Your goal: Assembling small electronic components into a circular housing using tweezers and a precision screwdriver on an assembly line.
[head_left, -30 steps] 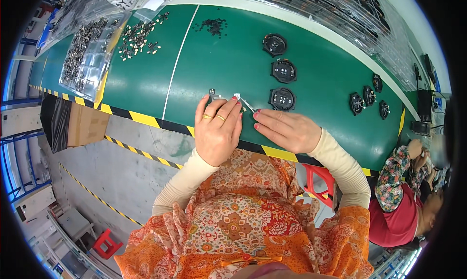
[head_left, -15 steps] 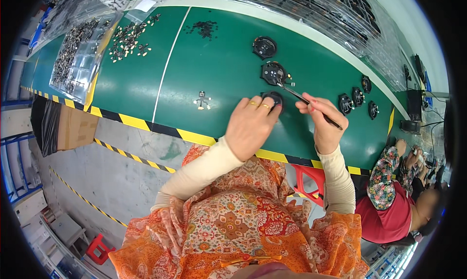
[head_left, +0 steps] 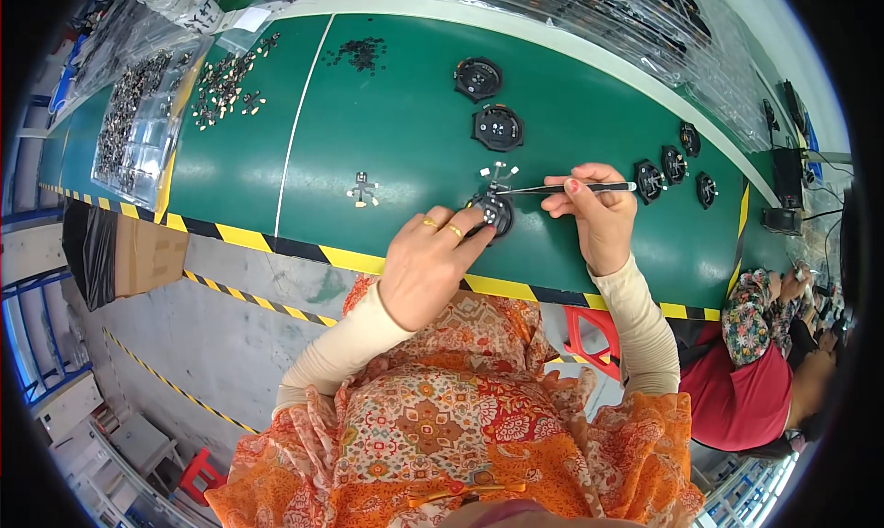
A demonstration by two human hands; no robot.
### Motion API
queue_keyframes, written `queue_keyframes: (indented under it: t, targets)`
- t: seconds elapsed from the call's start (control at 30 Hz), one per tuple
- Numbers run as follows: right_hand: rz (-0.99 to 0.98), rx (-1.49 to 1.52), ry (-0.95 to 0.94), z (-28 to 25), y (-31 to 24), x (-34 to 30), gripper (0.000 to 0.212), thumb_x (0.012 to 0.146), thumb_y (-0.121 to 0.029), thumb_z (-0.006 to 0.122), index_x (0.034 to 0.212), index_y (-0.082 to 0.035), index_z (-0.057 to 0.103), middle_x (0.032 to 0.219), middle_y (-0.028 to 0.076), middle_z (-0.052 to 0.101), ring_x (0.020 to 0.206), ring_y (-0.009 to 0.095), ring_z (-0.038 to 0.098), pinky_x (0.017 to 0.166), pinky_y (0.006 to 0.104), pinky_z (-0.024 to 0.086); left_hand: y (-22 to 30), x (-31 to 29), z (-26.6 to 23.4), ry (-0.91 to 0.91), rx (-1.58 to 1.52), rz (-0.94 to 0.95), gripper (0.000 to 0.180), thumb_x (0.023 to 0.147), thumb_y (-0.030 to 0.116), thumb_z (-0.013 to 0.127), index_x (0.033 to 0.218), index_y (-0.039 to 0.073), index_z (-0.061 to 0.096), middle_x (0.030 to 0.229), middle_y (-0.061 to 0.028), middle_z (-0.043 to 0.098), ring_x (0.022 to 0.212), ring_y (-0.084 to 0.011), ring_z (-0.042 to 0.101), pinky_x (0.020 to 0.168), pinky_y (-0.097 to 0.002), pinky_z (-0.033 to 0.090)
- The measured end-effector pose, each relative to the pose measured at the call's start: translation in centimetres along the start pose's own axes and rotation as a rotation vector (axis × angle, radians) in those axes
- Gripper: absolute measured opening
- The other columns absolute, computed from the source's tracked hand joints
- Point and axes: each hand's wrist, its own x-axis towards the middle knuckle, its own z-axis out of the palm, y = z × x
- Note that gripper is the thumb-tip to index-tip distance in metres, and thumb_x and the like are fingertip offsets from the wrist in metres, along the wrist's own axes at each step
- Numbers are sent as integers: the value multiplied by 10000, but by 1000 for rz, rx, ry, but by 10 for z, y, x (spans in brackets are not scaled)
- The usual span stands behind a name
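Observation:
My left hand [head_left: 428, 261], with two yellow rings, is closed on the left side of a round black watch-like housing [head_left: 498, 217] lying on the green table. Slim metal tweezers [head_left: 608, 187] are pinched in my right hand [head_left: 599, 210], pointing left. Their tips meet a small branched flex part [head_left: 499, 174] with pale ends, at the housing's far edge. Whether the tips grip it is too small to tell. Beyond lie two more housings, a nearer one [head_left: 498, 127] and a farther one [head_left: 478, 79]. A similar loose flex part [head_left: 362, 190] lies to the left.
Several assembled housings [head_left: 674, 164] lie at the right. Small black pieces [head_left: 357, 54] and a pile of flex parts [head_left: 226, 86] are at the far left, beside a filled clear bag [head_left: 138, 127]. Clear trays [head_left: 589, 22] line the back. A co-worker [head_left: 737, 381] sits at the right.
My right hand has brought the tweezers from the middle housing to the nearer one under my left hand. A flex part now stands at that housing's far edge; the middle housing has none beside it.

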Motion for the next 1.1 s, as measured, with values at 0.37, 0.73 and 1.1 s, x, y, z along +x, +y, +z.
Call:
queue_keyframes:
  t: [0.37,0.73,1.1]
  targets:
    - [37,33,8,0,1,-12,131,956,-4,592,1050,-18,501,973,279,686,687,256,721,591,299,595,7,-1,7,58,-46,-50,322,702,92,763,1020,59,727,1050,-33,644,848,-213,601,694,-348,485]
    - [24,3,-65,3,1,-14,145,955,-3,598,994,-31,461,947,268,682,683,287,720,565,320,602,4,-3,5,147,-112,-61,244,637,25,764,868,93,730,950,4,697,816,-201,640,679,-334,516]
    - [28,-11,-70,3,2,-14,141,949,29,587,974,-35,463,914,245,681,680,284,718,559,326,600,2,-5,9,169,-122,-33,269,620,18,773,875,90,731,964,7,695,810,-197,629,682,-329,513]
